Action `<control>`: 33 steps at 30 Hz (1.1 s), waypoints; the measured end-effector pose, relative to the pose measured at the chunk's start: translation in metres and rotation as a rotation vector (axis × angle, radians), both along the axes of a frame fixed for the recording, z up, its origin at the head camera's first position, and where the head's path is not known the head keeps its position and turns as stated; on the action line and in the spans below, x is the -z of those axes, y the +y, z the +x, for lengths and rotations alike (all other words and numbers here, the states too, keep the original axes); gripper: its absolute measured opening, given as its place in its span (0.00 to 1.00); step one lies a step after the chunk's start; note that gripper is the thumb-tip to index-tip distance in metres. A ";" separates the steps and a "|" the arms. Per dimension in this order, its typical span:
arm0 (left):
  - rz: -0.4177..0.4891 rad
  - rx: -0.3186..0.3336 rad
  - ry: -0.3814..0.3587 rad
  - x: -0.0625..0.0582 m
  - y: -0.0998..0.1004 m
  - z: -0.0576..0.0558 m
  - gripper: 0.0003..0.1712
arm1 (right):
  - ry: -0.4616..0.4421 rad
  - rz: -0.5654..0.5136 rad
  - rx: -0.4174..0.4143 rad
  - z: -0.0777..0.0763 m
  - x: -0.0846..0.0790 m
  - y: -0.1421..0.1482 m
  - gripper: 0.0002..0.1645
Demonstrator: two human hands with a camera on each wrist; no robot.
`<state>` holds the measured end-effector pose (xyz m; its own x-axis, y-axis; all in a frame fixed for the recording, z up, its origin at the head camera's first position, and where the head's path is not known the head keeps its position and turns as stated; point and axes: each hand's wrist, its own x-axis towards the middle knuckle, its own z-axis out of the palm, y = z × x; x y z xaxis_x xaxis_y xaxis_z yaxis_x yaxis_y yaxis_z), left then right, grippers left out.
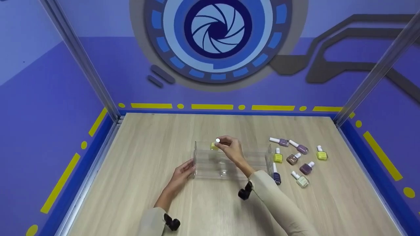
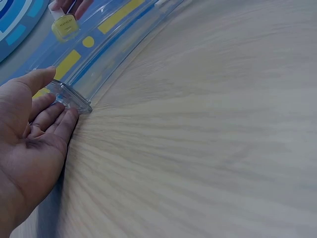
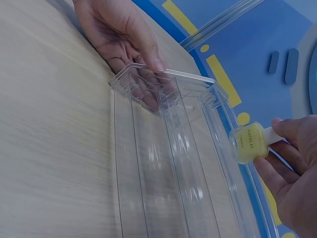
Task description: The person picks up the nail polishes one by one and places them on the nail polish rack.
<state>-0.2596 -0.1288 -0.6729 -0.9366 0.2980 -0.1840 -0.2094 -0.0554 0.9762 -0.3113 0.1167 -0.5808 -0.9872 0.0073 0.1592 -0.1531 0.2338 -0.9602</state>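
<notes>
A clear plastic tiered rack (image 1: 204, 164) stands on the table in front of me. My left hand (image 1: 179, 175) grips its left end panel, the thumb at the panel's edge and the fingers against it in the right wrist view. My right hand (image 1: 232, 151) pinches the white cap of a yellow nail polish bottle (image 3: 250, 143). That bottle is over the rack's back tier, near its left end, tilted with the glass pointing toward the rack. In the left wrist view the same yellow bottle (image 2: 65, 27) appears beyond the end panel.
Several nail polish bottles lie or stand right of the rack: two yellow ones (image 1: 278, 156), purple ones (image 1: 306, 168), a glittery brown one (image 1: 292, 159) and a pale green one (image 1: 302, 181). A dark blue bottle (image 1: 277, 178) lies close by the rack's right end.
</notes>
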 end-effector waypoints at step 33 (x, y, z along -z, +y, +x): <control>0.015 0.003 0.006 0.001 -0.002 0.000 0.40 | 0.131 0.170 -0.167 -0.001 -0.003 -0.015 0.12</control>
<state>-0.2593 -0.1304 -0.6741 -0.9367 0.3039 -0.1737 -0.2035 -0.0690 0.9766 -0.3124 0.1019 -0.5783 -0.9434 -0.1916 0.2707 -0.3235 0.3513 -0.8786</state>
